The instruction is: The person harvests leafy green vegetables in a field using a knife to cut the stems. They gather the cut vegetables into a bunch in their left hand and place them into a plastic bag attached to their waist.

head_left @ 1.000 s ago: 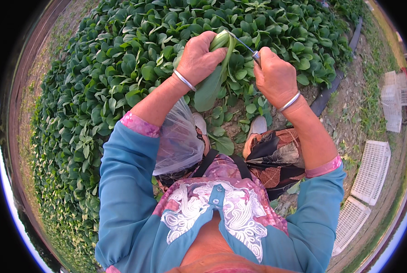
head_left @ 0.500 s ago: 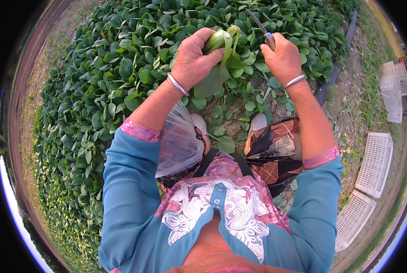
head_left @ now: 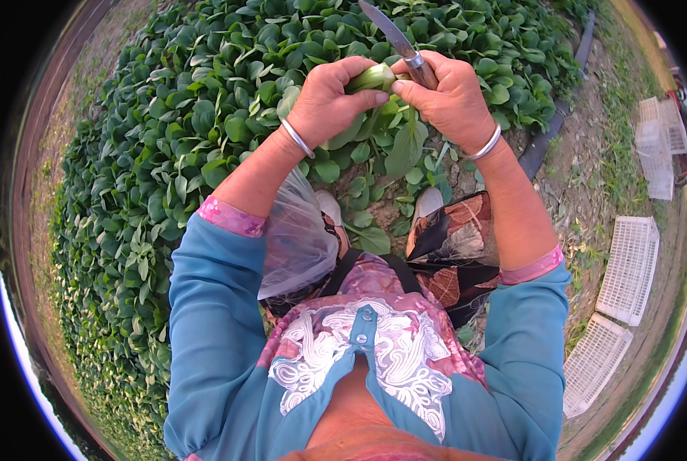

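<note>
My left hand (head_left: pixel 329 101) is closed round a bok choy (head_left: pixel 375 77), its pale stem end turned toward the right and its leaves hanging beneath. My right hand (head_left: pixel 460 104) grips a knife (head_left: pixel 392 32) by its handle, the blade slanting up and to the left, away from me. The right thumb and fingertips meet the stem end, with a loose leaf (head_left: pixel 407 146) dangling just below them. Both hands are close together over the bed of leafy greens (head_left: pixel 205 115). Where the left fingers wrap behind the stalks is hidden.
A clear plastic bag (head_left: pixel 297 238) lies against my left leg. Between my shoes (head_left: pixel 428 201) are soil and loose leaves. To the right run a dark hose (head_left: pixel 543 146) and a dirt strip with white plastic crates (head_left: pixel 627 269). More crates (head_left: pixel 654 134) are stacked farther off.
My right hand has moved left with the knife, from apart to touching the bok choy's stem end. The bent outer stalk that stuck up there no longer shows upright.
</note>
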A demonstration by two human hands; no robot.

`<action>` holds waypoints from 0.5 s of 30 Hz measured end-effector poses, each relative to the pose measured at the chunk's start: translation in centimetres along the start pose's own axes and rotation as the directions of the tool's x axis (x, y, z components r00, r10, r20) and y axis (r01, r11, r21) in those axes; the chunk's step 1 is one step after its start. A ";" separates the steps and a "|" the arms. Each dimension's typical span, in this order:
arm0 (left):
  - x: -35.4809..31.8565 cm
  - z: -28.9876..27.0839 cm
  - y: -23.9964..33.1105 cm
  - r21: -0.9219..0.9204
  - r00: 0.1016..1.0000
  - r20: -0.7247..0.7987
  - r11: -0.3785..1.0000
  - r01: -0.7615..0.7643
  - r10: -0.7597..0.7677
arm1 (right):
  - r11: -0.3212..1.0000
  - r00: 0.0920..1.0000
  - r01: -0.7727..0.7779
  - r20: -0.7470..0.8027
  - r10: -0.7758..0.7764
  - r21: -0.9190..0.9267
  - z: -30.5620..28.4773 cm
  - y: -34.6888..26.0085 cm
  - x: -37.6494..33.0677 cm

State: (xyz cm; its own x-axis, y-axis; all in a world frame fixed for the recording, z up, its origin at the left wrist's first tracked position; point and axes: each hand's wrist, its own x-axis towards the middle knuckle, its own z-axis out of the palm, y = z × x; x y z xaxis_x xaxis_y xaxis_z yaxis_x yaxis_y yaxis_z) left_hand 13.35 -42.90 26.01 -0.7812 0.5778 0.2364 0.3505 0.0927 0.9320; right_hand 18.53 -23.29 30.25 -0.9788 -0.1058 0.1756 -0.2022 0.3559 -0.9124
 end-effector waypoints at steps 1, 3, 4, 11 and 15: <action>0.0 -0.3 0.3 -0.056 0.999 0.036 0.998 0.009 -0.007 | 0.999 0.999 -0.043 0.033 0.042 0.028 -0.6 -0.3 0.0; 0.0 -0.8 1.0 -0.198 0.996 0.086 0.979 0.042 -0.025 | 0.991 0.996 -0.081 0.032 0.078 0.103 -1.3 -0.6 0.1; 0.1 -1.0 1.1 -0.279 0.989 0.132 0.954 0.106 -0.071 | 0.997 0.998 -0.037 -0.042 0.040 0.072 -1.2 -0.9 -0.1; -0.3 0.5 1.5 -0.453 0.943 0.309 0.853 0.258 -0.122 | 0.970 0.959 -0.014 0.279 -0.056 0.242 -0.8 1.4 0.2; -0.2 1.1 3.4 -0.391 0.963 0.256 0.903 0.181 -0.082 | 0.946 0.985 -0.011 0.168 -0.046 0.323 -0.6 0.4 -0.4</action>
State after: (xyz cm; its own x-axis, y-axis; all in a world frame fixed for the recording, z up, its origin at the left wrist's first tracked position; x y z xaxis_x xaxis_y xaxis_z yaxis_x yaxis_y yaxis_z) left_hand 15.26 -41.81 28.86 -0.6492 0.7564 0.0806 -0.0266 -0.1285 0.9914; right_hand 18.80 -22.54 30.02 -0.9489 -0.2763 0.1528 -0.1697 0.0384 -0.9847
